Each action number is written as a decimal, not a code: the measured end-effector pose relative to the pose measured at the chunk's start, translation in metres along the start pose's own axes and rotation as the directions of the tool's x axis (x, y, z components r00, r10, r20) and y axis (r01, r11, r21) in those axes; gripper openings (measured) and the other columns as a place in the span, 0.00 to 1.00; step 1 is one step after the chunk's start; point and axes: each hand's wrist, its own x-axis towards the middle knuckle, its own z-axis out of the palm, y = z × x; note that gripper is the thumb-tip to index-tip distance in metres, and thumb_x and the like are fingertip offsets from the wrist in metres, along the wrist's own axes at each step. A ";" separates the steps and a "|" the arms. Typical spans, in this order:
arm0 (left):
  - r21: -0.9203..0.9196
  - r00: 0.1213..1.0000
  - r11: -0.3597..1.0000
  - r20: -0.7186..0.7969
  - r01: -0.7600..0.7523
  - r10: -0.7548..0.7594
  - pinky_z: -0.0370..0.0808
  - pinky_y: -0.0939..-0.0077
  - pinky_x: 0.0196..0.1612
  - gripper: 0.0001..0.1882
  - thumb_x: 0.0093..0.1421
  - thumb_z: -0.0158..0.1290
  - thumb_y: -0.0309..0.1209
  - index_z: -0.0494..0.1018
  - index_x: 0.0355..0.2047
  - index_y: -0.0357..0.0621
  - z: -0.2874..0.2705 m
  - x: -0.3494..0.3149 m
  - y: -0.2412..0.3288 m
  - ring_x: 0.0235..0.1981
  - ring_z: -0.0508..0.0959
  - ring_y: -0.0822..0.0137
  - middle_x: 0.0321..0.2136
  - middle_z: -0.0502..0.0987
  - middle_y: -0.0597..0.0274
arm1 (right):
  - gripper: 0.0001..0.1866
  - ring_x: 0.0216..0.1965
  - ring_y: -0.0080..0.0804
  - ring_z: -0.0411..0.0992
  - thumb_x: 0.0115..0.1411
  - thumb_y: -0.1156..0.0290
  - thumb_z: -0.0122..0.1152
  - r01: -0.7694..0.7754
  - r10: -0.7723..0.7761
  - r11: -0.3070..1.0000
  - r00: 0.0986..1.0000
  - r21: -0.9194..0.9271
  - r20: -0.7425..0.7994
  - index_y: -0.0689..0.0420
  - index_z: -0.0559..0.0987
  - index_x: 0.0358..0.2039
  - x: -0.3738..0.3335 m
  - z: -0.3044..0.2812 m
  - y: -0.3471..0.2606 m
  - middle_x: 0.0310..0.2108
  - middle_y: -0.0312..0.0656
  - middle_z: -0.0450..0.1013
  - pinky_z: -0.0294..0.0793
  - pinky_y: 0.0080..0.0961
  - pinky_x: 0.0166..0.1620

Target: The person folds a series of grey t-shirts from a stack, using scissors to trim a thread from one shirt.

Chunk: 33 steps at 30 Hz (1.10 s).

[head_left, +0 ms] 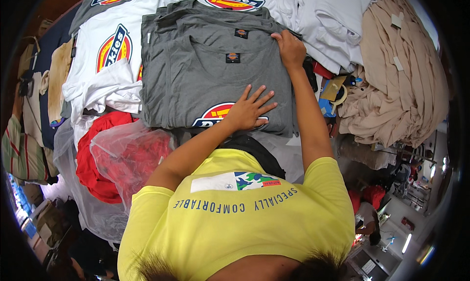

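Note:
A grey T-shirt (215, 85) lies folded on top of a stack of similar grey shirts, its neckline with a small black label toward the far side. Part of its red, yellow and blue chest print shows beside my left wrist. My left hand (249, 109) rests flat on the shirt's lower front, fingers spread. At the far right corner, my right hand (292, 48) closes on the shirt's shoulder edge, thumb on top; its other fingers are partly hidden. I cannot tell how many layers it pinches.
White printed shirts (105, 46) lie left of the stack, and white garments (333, 26) lie behind right. Beige cloth (401, 75) is heaped at the right, near a tape roll (339, 95). Red cloth (103, 158) in clear plastic sits near left. Another person (369, 222) is at lower right.

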 end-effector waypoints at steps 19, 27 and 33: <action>-0.552 0.373 0.609 -0.487 0.569 -0.790 0.59 0.67 0.52 0.27 0.51 0.54 0.36 0.62 0.49 0.36 -0.102 -0.082 -0.130 0.47 0.65 0.57 0.46 0.65 0.50 | 0.12 0.26 0.26 0.69 0.54 0.60 0.56 -0.898 0.566 0.126 0.414 0.422 0.713 0.57 0.72 0.28 -0.053 -0.034 0.049 0.24 0.37 0.71 0.68 0.26 0.31; -0.961 0.422 -0.197 0.264 0.195 -0.868 0.65 0.83 0.33 0.20 0.54 0.53 0.39 0.68 0.43 0.40 -0.130 -0.109 -0.197 0.26 0.67 0.78 0.27 0.70 0.71 | 0.09 0.28 0.23 0.69 0.54 0.64 0.57 -0.781 0.271 -0.488 0.289 0.389 0.918 0.55 0.72 0.32 -0.066 -0.035 0.043 0.29 0.34 0.71 0.70 0.21 0.32; -0.871 0.567 -0.403 0.489 0.280 -0.663 0.69 0.77 0.43 0.22 0.55 0.51 0.44 0.68 0.42 0.41 -0.150 -0.083 -0.167 0.38 0.72 0.72 0.37 0.73 0.64 | 0.17 0.36 0.28 0.72 0.56 0.60 0.53 -0.769 -0.075 -0.606 0.309 0.202 0.948 0.59 0.72 0.40 -0.050 -0.037 0.044 0.37 0.40 0.73 0.72 0.27 0.40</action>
